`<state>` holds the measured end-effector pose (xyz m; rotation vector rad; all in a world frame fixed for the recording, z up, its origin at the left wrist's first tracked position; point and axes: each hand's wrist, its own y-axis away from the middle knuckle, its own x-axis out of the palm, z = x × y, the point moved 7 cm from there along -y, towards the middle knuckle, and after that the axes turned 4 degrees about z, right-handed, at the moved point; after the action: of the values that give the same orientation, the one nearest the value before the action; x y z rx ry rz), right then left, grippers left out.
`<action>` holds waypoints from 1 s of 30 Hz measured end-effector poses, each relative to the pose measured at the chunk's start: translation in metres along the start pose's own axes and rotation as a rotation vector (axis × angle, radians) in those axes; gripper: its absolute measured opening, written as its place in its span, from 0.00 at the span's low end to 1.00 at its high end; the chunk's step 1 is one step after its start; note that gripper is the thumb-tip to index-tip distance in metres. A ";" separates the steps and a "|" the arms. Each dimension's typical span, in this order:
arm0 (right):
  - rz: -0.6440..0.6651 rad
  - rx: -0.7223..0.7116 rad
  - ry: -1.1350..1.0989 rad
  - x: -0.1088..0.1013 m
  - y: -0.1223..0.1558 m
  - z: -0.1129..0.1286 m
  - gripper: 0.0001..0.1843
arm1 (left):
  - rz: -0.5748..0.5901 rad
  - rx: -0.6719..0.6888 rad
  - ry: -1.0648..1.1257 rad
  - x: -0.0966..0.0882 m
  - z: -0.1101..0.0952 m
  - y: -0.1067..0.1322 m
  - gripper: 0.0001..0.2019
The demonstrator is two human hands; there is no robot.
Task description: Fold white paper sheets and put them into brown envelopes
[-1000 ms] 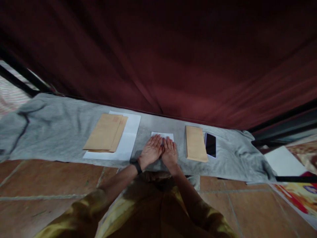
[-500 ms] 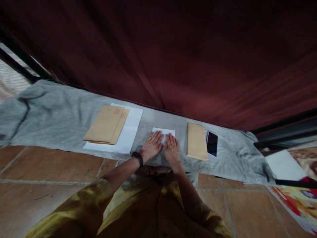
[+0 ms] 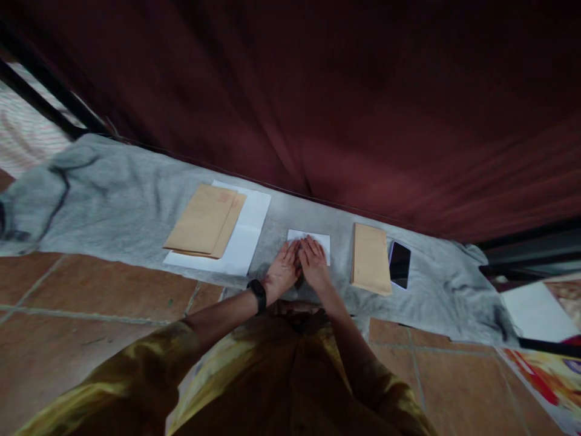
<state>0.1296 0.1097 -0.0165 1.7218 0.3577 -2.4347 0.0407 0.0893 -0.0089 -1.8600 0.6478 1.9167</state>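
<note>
A small folded sheet of white paper [image 3: 324, 243] lies on the grey cloth in front of me, its near part hidden beneath both hands. My left hand [image 3: 282, 270], with a dark band at the wrist, rests on the paper with fingers stretched out. Flat beside it, my right hand [image 3: 314, 264] presses on the sheet, fingers extended and touching the left fingertips. To the left, brown envelopes [image 3: 200, 218] overlap on larger white sheets [image 3: 256, 212]. On the right lies another brown envelope or stack of them [image 3: 371, 257].
A phone [image 3: 400, 264] sits beside the right-hand envelope. The grey cloth [image 3: 122, 194] covers a long narrow surface, with a dark red curtain [image 3: 290, 109] behind it. Tiled floor [image 3: 113, 351] shows below. At the far right are a white sheet [image 3: 540, 312] and a colourful printed bag [image 3: 549, 375].
My hands have come together over the middle of the paper; before, they lay apart on it. The whole view has shifted slightly.
</note>
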 end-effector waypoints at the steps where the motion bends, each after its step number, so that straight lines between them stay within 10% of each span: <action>1: 0.027 -0.022 -0.017 0.002 -0.004 0.003 0.27 | 0.017 0.013 -0.026 -0.001 -0.003 0.000 0.27; 30: -0.160 0.141 0.133 -0.004 0.018 -0.035 0.30 | -0.167 -0.052 0.158 0.008 0.017 0.011 0.31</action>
<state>0.1671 0.1023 -0.0262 1.9936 0.3593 -2.5160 0.0206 0.0897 -0.0158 -2.0440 0.4769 1.7094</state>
